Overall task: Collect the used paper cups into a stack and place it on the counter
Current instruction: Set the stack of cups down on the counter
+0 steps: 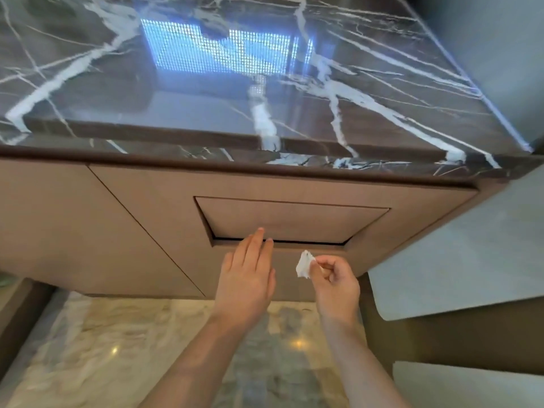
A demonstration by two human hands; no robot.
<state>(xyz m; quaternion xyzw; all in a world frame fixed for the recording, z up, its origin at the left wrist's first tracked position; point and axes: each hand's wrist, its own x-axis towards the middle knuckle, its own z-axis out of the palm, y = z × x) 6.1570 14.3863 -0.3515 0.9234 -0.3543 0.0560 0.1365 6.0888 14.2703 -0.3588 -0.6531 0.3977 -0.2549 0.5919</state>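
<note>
Cups are nowhere in view, so I judge the stack still unplaced on the counter (206, 107). Left hand (245, 272) lays straight fingers at the cabinet flap (288, 219); right hand (335, 284) pinches a crumpled white scrap (304, 265).

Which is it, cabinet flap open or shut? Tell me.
Slightly open: the flap leans inward, a dark gap shows along its lower edge, at the left hand.

Counter (88, 98): dark brown marble top w/ white veins, glossy, level, bright window glare mid-top.
</note>
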